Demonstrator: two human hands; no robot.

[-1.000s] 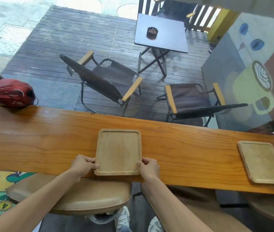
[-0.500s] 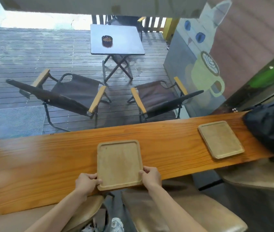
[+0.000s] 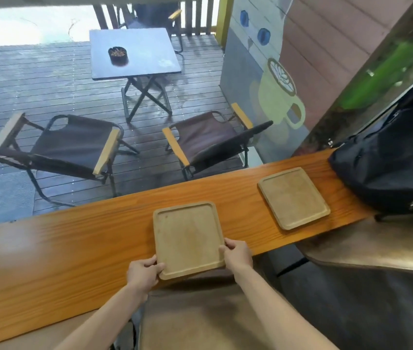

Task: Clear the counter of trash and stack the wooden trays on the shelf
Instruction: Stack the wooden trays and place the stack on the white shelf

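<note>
Both hands, left hand (image 3: 142, 272) and right hand (image 3: 237, 254), pinch the near corners of a pale square wooden tray (image 3: 188, 238) overhanging the orange-brown wooden counter (image 3: 74, 246), likely to carry it onto the second matching tray (image 3: 293, 197).

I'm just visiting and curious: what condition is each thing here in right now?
Near wooden tray: empty, flat on the counter, near edge overhanging, gripped at both near corners.
Left hand: closed on the tray's left corner.
Right hand: closed on its right corner.
Far wooden tray: empty, flat, untouched.
Black bag: slumped on the counter's end.
Ashtray: holds butts.
</note>
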